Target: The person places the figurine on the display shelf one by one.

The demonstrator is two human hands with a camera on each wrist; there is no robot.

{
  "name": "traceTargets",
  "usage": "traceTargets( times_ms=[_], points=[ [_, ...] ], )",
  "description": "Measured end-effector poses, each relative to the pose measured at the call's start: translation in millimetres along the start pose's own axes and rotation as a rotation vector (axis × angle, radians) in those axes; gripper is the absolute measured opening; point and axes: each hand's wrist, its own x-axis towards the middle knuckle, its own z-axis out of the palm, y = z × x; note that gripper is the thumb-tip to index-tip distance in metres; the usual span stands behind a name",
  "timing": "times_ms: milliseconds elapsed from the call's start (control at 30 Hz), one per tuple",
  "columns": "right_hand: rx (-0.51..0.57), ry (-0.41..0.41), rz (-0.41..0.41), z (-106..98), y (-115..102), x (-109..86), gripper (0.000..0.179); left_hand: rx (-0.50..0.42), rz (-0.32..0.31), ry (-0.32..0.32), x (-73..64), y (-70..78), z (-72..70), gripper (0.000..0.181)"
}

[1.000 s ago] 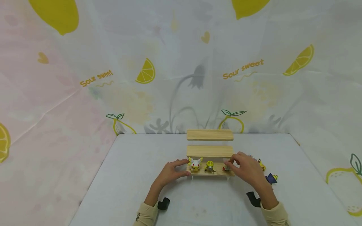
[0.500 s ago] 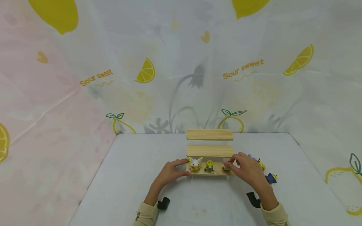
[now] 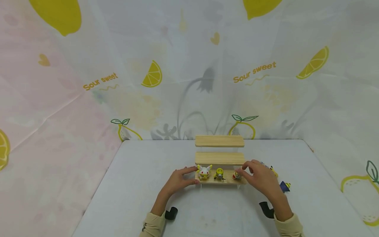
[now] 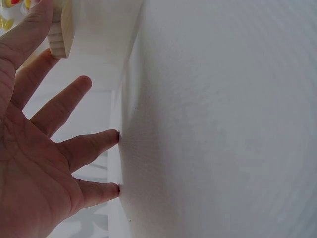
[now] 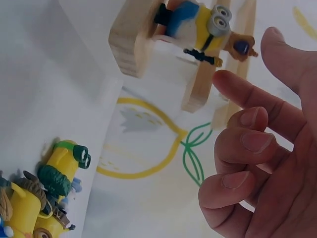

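Observation:
My left hand [image 3: 179, 181] touches the left end of the lowest wooden shelf [image 3: 226, 181] with thumb and index finger. In the left wrist view its fingers [image 4: 64, 106] are straight and spread, two fingertips meeting the white surface. My right hand [image 3: 260, 177] is at the shelf's right end, beside a small Minion figurine [image 5: 203, 25] standing there. In the right wrist view the thumb and index finger are apart from this goggled figurine, and the other fingers [image 5: 242, 144] are loosely bent. Also on this shelf are a white-headed, long-eared figurine [image 3: 204, 172] and a yellow figurine [image 3: 219, 173].
Two higher wooden shelves [image 3: 219, 158] rise behind the lowest one. Right of the stand, a dark-blue and yellow figurine [image 3: 285, 187] and other figurines [image 5: 62, 166] lie on the white table [image 3: 148, 164]. A lemon-print cloth [image 3: 189, 65] hangs behind.
My right hand has shifted slightly right, and its fingertips have drawn away from the figurine at the shelf's right end. The left hand has stayed in place.

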Motion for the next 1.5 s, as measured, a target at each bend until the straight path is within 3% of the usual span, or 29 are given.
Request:
traceTargets(
  times_ms=[233,533,833,1033,1500],
  points=[
    [0.029,0.019,0.05,-14.5,9.4,0.2,0.024,0.009,0.005,0.0,-0.3,-0.4,-0.1,0.056],
    [0.049,-0.034,0.067,-22.1,32.0,-2.4,0.026,0.005,-0.015,-0.005,-1.5,-1.0,-0.3,0.056],
    [0.019,-0.163,0.148,-25.4,52.6,-14.6,0.026,-0.011,0.001,0.001,-0.8,-0.4,0.1,0.055],
    [0.015,-0.276,0.259,-32.8,61.7,-25.2,0.03,0.009,-0.011,-0.001,-1.7,-0.2,0.7,0.056],
    [0.008,-0.383,0.378,-37.3,83.9,-43.4,0.029,0.017,-0.003,0.0,-1.7,1.7,0.3,0.056]
  ],
)
